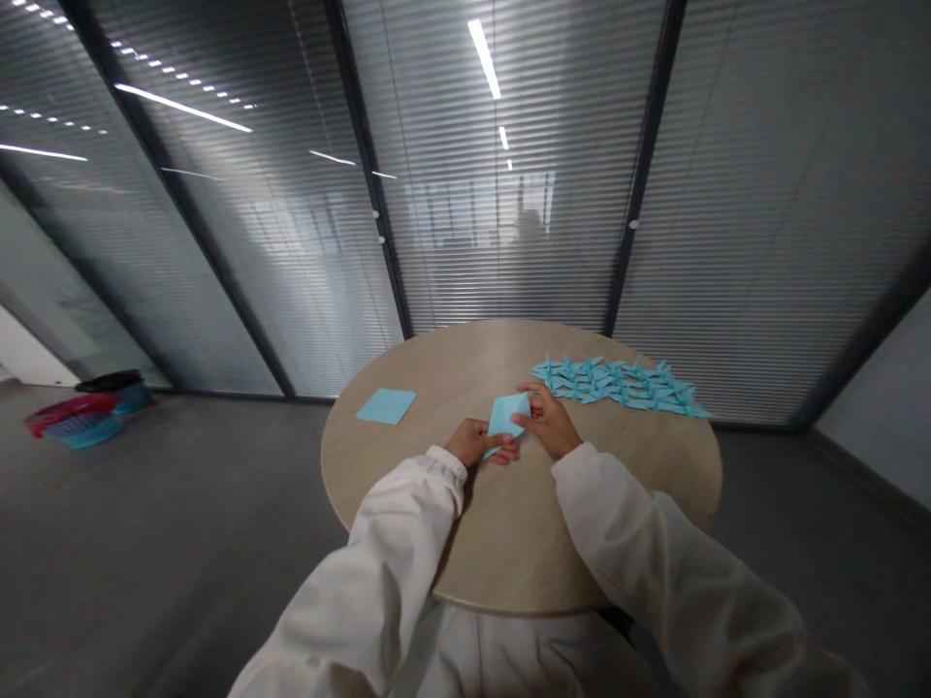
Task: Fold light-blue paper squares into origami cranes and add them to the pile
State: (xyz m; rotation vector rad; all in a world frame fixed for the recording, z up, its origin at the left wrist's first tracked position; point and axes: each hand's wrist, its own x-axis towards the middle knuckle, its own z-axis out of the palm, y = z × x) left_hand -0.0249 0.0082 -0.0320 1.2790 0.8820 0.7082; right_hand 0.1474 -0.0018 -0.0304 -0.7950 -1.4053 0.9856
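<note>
Between my hands is a light blue sheet of folded paper (pixel 507 415), held just above the table. My left hand (pixel 481 442) pinches its lower left corner, thumb on top and fingers beneath. On the right edge, my right hand (pixel 548 421) grips the paper between thumb and fingers. Flat on the table to the left lies a square of the same light blue paper (pixel 386 406). Several folded blue paper cranes (pixel 618 382) stand in close rows at the back right, beyond my right hand. The paper's underside is hidden.
The round wooden table (pixel 524 543) stands before me, close to a glass wall with blinds (pixel 501 262). On the floor at the far left are a blue basket with a red rim (pixel 77 422) and a dark-topped bin (pixel 120 390).
</note>
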